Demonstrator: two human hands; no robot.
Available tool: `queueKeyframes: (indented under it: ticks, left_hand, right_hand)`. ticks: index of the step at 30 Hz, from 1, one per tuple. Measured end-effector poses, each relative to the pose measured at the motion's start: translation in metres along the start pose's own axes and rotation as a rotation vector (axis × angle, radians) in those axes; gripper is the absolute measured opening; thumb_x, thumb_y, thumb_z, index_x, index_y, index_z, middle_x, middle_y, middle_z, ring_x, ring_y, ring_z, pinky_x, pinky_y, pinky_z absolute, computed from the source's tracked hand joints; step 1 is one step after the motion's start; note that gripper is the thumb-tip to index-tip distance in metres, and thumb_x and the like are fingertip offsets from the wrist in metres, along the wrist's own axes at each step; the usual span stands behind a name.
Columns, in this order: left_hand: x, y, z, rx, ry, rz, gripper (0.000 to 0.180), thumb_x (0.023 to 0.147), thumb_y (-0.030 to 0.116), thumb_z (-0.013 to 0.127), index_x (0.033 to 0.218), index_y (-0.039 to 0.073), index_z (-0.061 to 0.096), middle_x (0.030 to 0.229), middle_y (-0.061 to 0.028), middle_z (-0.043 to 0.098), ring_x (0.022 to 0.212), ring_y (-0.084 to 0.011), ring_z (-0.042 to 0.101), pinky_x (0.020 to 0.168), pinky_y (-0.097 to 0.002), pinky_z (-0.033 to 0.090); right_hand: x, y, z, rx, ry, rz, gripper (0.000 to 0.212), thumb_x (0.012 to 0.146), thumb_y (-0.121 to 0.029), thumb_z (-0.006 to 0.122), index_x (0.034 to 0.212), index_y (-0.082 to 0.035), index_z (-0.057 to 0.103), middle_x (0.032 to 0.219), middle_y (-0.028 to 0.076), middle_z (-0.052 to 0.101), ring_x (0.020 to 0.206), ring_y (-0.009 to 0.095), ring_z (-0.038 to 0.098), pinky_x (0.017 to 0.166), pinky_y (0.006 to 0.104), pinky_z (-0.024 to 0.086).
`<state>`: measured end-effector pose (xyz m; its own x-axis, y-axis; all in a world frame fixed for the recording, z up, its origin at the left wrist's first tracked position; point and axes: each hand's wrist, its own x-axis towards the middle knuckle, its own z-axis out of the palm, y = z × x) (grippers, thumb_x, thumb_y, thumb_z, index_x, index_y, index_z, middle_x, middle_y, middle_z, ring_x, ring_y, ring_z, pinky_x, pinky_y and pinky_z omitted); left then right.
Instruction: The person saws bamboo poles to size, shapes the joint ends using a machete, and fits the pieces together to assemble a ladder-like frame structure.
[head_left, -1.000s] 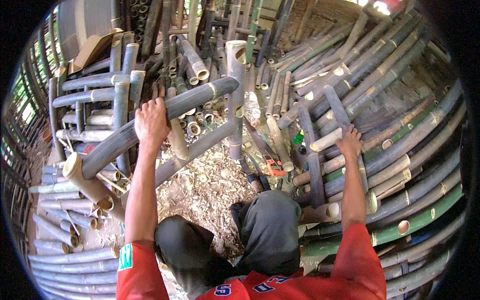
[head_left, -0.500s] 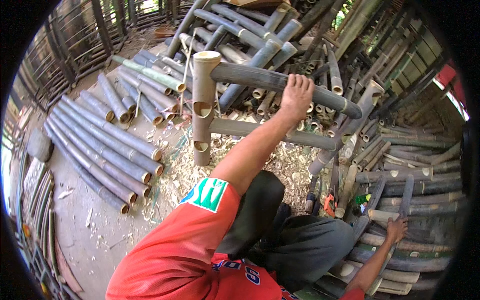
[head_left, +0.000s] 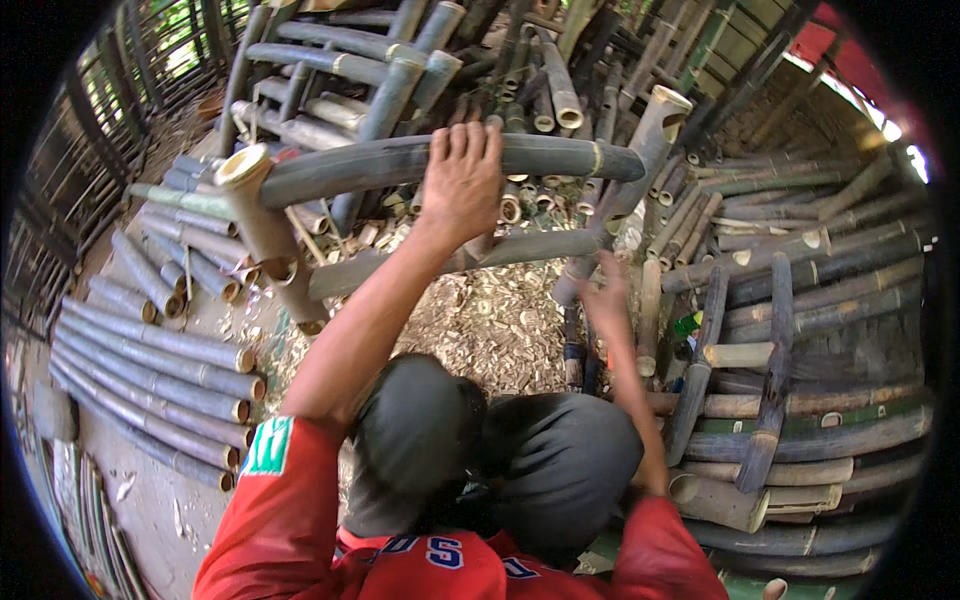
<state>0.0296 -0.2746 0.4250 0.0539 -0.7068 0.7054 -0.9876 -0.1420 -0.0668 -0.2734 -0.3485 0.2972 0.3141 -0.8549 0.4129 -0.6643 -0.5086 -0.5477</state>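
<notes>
A bamboo frame stands in front of me, made of two upright posts joined by an upper rail [head_left: 350,172] and a lower rail [head_left: 370,272]. My left hand [head_left: 460,185] is wrapped over the middle of the dark upper rail. The pale left post [head_left: 255,210] has notches cut in it and leans slightly. Close to the lower part of the right post [head_left: 645,145] is my right hand [head_left: 605,300], smeared by motion; whether it touches the post or holds anything is unclear. A smaller bamboo piece [head_left: 738,355], two dark bars joined by a pale crosspiece, lies at my right.
Bamboo poles [head_left: 160,375] lie in a row at the left. More bamboo lengths [head_left: 810,440] are stacked under the smaller piece. Behind the frame rises a pile of joined bamboo [head_left: 330,60]. Wood shavings [head_left: 490,330] cover the ground between my knees and the frame.
My right hand has left the smaller bamboo piece at the right and come over to the frame's right post. The view has turned rightward; my left hand still grips the upper rail.
</notes>
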Motion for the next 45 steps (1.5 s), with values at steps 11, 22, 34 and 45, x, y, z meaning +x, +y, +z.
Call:
queueKeyframes:
  ticks: [11, 22, 34, 45]
  left_hand:
    - [-0.047, -0.044, -0.099, -0.48, 0.388, -0.19, 0.065, 0.076, 0.009, 0.084, 0.136, 0.003, 0.06, 0.136, -0.0166, 0.061, 0.129, -0.0328, 0.056, 0.11, -0.0447, 0.044]
    - [-0.252, -0.264, 0.027, -1.532, 0.003, -1.482, 0.092, 0.094, 0.078, 0.044, 0.158, 0.012, 0.039, 0.157, -0.0125, 0.045, 0.146, -0.0302, 0.037, 0.121, -0.0509, 0.023]
    - [-0.199, -0.261, -0.008, -0.59, 0.561, -1.086, 0.058, 0.103, 0.04, 0.057, 0.145, 0.001, 0.052, 0.142, -0.0163, 0.057, 0.128, -0.0297, 0.055, 0.112, -0.0467, 0.041]
    - [0.054, -0.051, 0.008, -0.036, -0.437, -0.027, 0.089, 0.064, 0.045, 0.091, 0.134, 0.002, 0.056, 0.119, -0.0249, 0.068, 0.111, -0.0422, 0.066, 0.093, -0.0485, 0.051]
  right_hand:
    - [0.047, -0.138, 0.128, 0.722, -0.315, 0.061, 0.097, 0.094, -0.04, 0.075, 0.149, 0.017, 0.02, 0.115, 0.028, 0.063, 0.099, 0.034, 0.072, 0.079, 0.0371, 0.062]
    - [0.102, -0.117, 0.201, 0.809, -0.169, -0.016, 0.098, 0.081, -0.027, 0.086, 0.153, 0.006, 0.028, 0.131, 0.03, 0.06, 0.112, 0.037, 0.067, 0.099, 0.0431, 0.056]
    - [0.069, -0.085, 0.194, 0.673, -0.058, -0.077, 0.097, 0.081, -0.025, 0.083, 0.153, 0.01, 0.028, 0.136, 0.038, 0.054, 0.123, 0.045, 0.06, 0.108, 0.0478, 0.046]
    - [0.073, -0.106, 0.187, 0.793, -0.042, -0.092, 0.069, 0.084, -0.015, 0.081, 0.137, 0.007, 0.043, 0.125, 0.033, 0.059, 0.117, 0.045, 0.061, 0.103, 0.0474, 0.049]
